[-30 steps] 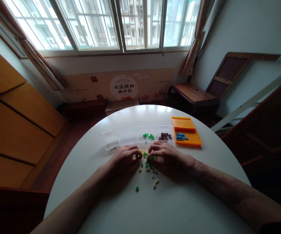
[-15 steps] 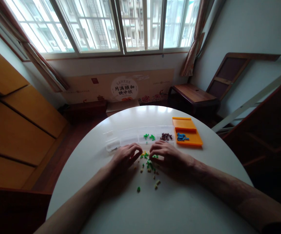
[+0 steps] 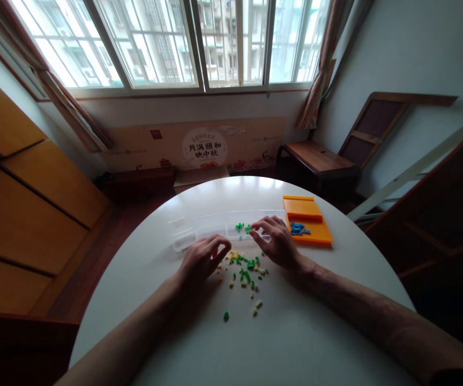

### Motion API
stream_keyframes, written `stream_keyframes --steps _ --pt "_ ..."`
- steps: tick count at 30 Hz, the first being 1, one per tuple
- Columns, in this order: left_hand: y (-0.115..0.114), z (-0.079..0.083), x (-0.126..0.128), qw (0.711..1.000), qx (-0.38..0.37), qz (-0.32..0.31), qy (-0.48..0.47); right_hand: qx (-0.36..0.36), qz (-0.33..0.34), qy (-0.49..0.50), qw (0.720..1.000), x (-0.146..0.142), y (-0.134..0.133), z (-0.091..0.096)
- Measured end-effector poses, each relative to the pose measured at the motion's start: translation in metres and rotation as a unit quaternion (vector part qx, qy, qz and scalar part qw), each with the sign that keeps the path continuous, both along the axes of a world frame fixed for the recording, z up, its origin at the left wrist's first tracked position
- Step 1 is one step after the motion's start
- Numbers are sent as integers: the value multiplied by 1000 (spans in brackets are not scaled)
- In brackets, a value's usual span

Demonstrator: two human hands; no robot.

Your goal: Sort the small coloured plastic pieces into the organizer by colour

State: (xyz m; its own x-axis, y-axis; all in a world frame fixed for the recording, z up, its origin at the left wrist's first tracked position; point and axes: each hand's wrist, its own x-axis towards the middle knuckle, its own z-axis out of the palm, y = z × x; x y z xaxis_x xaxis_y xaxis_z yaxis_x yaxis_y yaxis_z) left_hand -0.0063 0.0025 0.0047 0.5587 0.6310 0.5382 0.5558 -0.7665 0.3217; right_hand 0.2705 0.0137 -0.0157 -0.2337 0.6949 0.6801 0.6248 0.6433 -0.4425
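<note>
My left hand (image 3: 207, 256) rests at the left edge of a loose pile, thumb and index finger curled together; whether anything is between them I cannot make out. My right hand (image 3: 276, 242) is over the clear compartment tray (image 3: 211, 230), its thumb and index finger closing around a green toy brick at the fingertips, beside other green bricks (image 3: 239, 227) in one compartment. It mostly hides the dark brown pieces in the compartment to the right. Small green bricks (image 3: 251, 264), yellow bricks (image 3: 233, 254) and cream bricks (image 3: 243, 284) lie scattered between and below my hands.
An orange box (image 3: 315, 233) with blue pieces (image 3: 299, 229) stands right of the tray on the round white table (image 3: 199, 343). A lone green brick (image 3: 226, 316) lies towards me. A wooden chair (image 3: 315, 158) is beyond the table, and a window is behind.
My right hand has moved from the pile up and right to the tray, uncovering green bricks and covering the brown pieces. My left hand has barely moved.
</note>
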Motion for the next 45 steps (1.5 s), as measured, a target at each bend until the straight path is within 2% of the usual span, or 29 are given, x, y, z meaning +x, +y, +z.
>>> stream_keyframes --steps 6,12,16,20,23,27,31,33,39,45 --pt "3 -1 6 997 14 57 -41 -11 0 4 1000 0 -4 3" --pt "12 -3 24 984 66 157 -56 -14 -1 9 1000 -1 -5 5" --pt "15 -9 26 980 99 170 -35 -9 2 5 1000 -1 -6 6" --pt "9 -8 18 984 105 139 -34 -10 9 5 1000 1 -6 6" --pt "4 -3 10 992 72 89 -42 -8 32 9 999 4 -7 5" --pt "3 0 3 998 13 -4 -54 -1 111 -37 993 12 -9 8" --pt "3 -1 2 997 14 -69 -22 -14 209 -112 971 20 -14 18" --pt "2 -2 2 996 19 -92 -9 -36 235 -131 963 22 -17 22" --pt "2 -7 0 995 19 -103 -1 -63 259 -135 954 21 -21 23" --pt "2 -8 -1 994 19 -103 9 -77 248 -133 957 20 -21 21"
